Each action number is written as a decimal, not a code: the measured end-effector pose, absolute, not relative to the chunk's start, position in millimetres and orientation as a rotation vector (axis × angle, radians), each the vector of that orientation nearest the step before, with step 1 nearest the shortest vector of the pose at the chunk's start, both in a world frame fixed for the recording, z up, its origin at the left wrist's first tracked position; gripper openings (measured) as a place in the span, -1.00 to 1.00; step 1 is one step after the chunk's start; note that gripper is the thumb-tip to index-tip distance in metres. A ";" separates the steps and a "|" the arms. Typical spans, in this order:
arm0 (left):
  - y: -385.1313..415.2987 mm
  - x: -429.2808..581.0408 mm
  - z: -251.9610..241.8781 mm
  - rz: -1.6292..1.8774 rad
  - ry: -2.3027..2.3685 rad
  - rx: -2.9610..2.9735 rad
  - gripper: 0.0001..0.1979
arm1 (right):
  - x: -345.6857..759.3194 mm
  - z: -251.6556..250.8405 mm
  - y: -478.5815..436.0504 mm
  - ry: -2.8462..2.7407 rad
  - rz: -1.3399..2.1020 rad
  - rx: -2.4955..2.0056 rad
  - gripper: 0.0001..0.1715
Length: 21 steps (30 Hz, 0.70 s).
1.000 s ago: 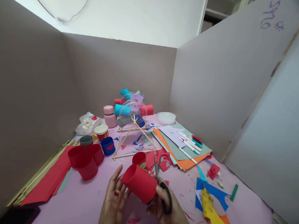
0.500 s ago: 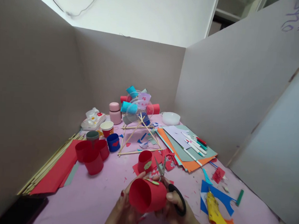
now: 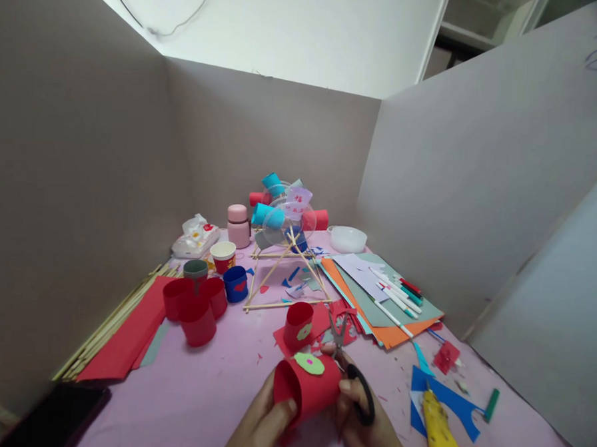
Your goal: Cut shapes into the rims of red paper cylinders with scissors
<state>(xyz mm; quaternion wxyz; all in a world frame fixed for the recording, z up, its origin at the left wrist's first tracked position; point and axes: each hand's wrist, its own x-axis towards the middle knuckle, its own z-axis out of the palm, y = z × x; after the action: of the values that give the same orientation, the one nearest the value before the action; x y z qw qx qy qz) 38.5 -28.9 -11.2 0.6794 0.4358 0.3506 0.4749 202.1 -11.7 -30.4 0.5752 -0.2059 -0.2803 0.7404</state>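
Note:
Low over the near middle of the table, my left hand [image 3: 263,418] grips the open left end of a red paper cylinder [image 3: 317,391], thumb at its rim. A pale green paper flower [image 3: 310,363] with a pink centre lies on the cylinder's upper side. My right hand [image 3: 363,414] steadies the cylinder's right end and also holds scissors [image 3: 361,390] with black handles, their blades apart and pointing away. Just beyond stands a smaller-looking red paper cylinder [image 3: 298,325] with a similar flower, among red paper scraps.
Red paper cups [image 3: 198,321] and a blue one [image 3: 236,284] stand left. A stick frame [image 3: 288,308] carries a wheel of coloured cylinders at the back. Paper sheets [image 3: 387,335] and markers lie right. A yellow glue gun [image 3: 441,424] and phone [image 3: 53,417] are near.
The red cylinder has rolled toward me, so its green flower now faces up. My left thumb has moved onto its rim. The whole view has shifted slightly.

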 end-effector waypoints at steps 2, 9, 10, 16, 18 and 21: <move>-28.7 39.4 -11.1 1.058 0.908 0.993 -0.39 | 202.7 -28.8 -11.6 -0.638 1.726 -0.481 -0.54; -32.5 39.0 -3.7 1.041 0.960 0.987 -0.29 | 201.9 -20.7 -11.8 -0.646 1.674 -0.435 -0.54; -32.2 38.1 -3.4 1.035 0.969 0.973 -0.32 | 202.1 -20.3 -11.8 -0.655 1.663 -0.432 -0.53; -30.3 41.9 2.0 1.019 0.733 0.669 -0.45 | 203.7 -22.5 -11.1 -0.769 1.605 -0.424 -0.43; -31.3 44.6 6.2 0.925 0.543 0.512 -0.43 | 204.3 -23.3 -10.4 -0.870 1.573 -0.423 -0.40; -33.2 44.2 10.9 0.792 0.473 0.407 -0.38 | 206.0 -25.0 -9.3 -1.028 1.526 -0.466 -0.36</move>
<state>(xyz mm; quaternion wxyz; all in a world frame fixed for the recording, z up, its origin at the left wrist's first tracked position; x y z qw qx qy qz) 44.2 -33.2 10.9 0.8755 0.1950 0.2265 0.3796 206.0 -9.3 -25.0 0.5824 -0.1997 -0.4403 0.6536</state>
